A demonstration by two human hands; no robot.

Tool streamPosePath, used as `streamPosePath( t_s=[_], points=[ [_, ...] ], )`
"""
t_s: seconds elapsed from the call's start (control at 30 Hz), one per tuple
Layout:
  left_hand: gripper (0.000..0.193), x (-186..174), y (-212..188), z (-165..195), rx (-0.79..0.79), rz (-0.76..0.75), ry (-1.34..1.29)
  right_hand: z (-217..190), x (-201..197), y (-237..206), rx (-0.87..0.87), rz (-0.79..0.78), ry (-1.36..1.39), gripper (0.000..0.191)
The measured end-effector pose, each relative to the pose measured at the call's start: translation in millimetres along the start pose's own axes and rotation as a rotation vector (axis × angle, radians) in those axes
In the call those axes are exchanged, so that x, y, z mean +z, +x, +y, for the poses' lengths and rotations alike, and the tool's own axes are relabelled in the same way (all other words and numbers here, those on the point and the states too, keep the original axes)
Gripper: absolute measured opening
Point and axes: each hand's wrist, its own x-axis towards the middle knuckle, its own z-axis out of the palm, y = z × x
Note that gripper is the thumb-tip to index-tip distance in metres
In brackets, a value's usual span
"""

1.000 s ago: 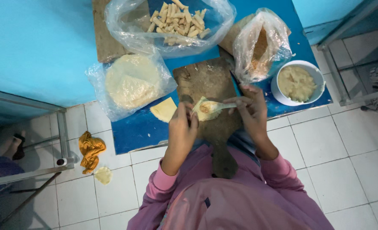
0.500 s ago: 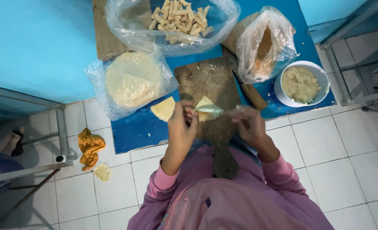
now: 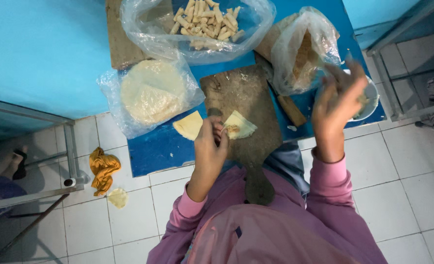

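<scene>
The left hand [image 3: 211, 146] is pinching the edge of a folded wrapper [image 3: 240, 125] with filling showing, pressing it onto the wooden board [image 3: 241, 93]. The right hand [image 3: 338, 100] is hovering, blurred, over the white bowl [image 3: 372, 98] well to the right; whether it is gripping anything cannot be told. A second wrapper piece [image 3: 189, 125] is lying just left of the left hand.

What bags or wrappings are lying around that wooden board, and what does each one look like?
Clear plastic bag of pale rolled pastry sticks: top centre, wide open.
Clear plastic bag around a round stack of pale wrapper sheets: left of the brown wooden board, flat.
Crumpled clear plastic bag with brownish contents: right of the board, upright.
No labels, signs or screens visible.
</scene>
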Motion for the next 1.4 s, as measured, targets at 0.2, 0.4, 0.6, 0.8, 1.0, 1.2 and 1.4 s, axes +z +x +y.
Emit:
streamPosePath(
  t_s=[0.2,0.4,0.6,0.8,1.0,1.2,1.4],
  points=[
    [0.026,2,-2,-3,0.025,0.016,-0.040,-57,11,-16,-0.159,-0.222,-0.255,0.055],
    [0.026,-1,-4,-6,0.045,-0.001,-0.064,-87,25,-63,-0.002,-0.552,-0.044,0.053],
    [0.026,0,-5,-1,0.028,0.003,-0.046,-81,37,-68,0.016,-0.491,0.055,0.052],
    [0.030,-1,-18,3,0.059,-0.022,-0.045,-83,22,-71,0.133,-0.556,0.113,0.054],
    [0.024,12,-25,3,0.105,0.012,0.030,-82,18,-78,0.255,-0.558,0.268,0.063],
    [0.019,5,-27,11,0.279,-0.022,0.077,-76,26,-94,0.289,-0.435,0.316,0.067],
    [0.019,7,-26,11,0.298,-0.036,0.120,-74,30,-105,0.241,-0.364,0.384,0.064]
  ],
)
